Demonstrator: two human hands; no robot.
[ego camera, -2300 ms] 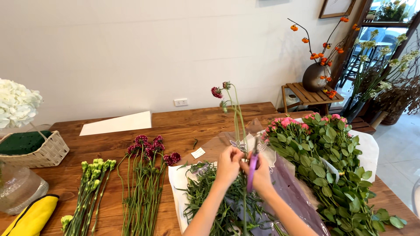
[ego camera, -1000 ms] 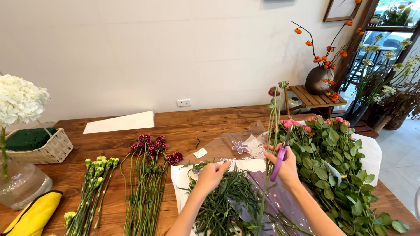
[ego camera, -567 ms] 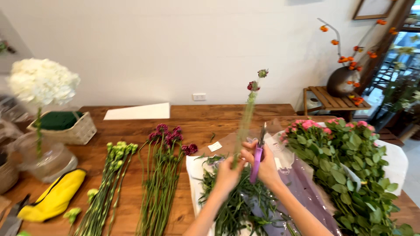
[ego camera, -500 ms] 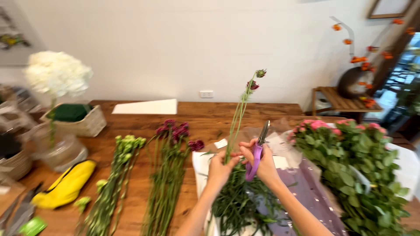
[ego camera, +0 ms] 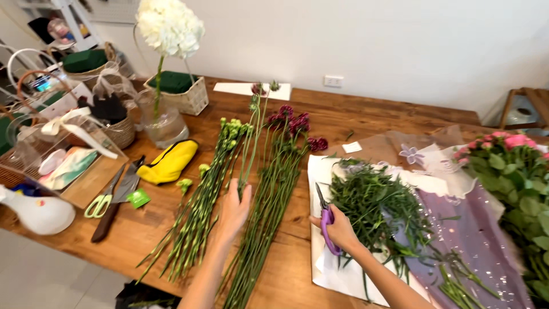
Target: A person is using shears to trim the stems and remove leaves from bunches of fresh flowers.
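While the far left of the wooden table carries a white spray bottle, green-handled scissors and a yellow pouch, with a white hydrangea standing in a glass vase behind them, the left hand is closed around the lower part of a single flower stem. That stem runs up and away from the fingers toward the wall, its long axis nearly in line with the row of green-budded stems on its left and the dark red flowers on its right; it is thin and green, tipped with a small reddish bloom and a bud. Further right, the right hand grips purple-handled pruning shears, blades pointing up and nearly closed, well apart from the held stem. Beside it a heap of green trimmings lies on white wrapping paper, and pink roses fill the right edge.
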